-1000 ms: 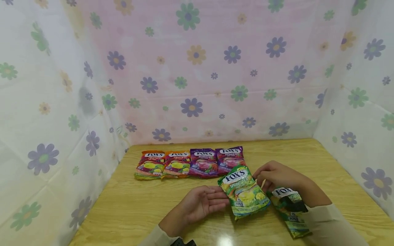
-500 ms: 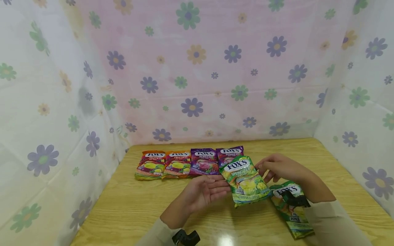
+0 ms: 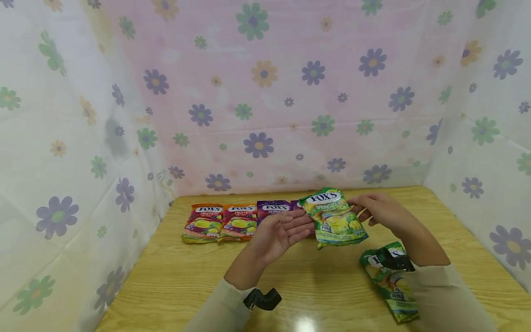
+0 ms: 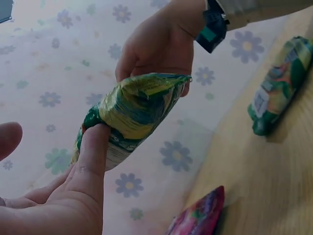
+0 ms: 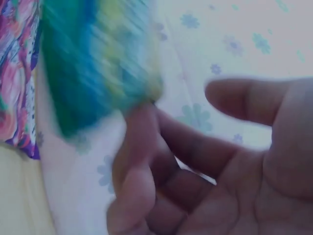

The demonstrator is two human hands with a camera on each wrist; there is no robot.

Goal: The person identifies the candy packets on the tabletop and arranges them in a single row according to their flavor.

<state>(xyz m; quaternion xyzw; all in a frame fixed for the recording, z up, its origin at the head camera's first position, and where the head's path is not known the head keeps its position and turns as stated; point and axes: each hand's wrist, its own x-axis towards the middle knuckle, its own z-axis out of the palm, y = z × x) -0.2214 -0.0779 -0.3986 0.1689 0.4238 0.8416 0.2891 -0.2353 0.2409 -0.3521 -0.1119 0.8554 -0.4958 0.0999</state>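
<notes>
A green bag of Fox's Spring Tea candy (image 3: 334, 218) is held up above the table between both hands, tilted a little. My left hand (image 3: 282, 234) faces palm up, its fairly straight fingers touching the bag's left edge; in the left wrist view the thumb (image 4: 7, 139) stays apart from the bag. My right hand (image 3: 381, 212) touches the bag's right edge with its fingertips. In the right wrist view its thumb (image 5: 244, 99) stands clear of the blurred bag. Behind the raised bag, a purple Berries bag (image 3: 295, 205) is mostly hidden.
At the back left, two orange-red Fruits bags (image 3: 203, 224) and another purple Berries bag (image 3: 274, 207) stand in a row. A second green candy bag (image 3: 394, 290) lies on the wooden table (image 3: 186, 286), partly under my right forearm. Flowered cloth (image 3: 257, 115) surrounds the table.
Both hands have lifted the green candy bag up and toward the back, now in front of the right-hand purple bag. The second green bag shows more from under the right arm.
</notes>
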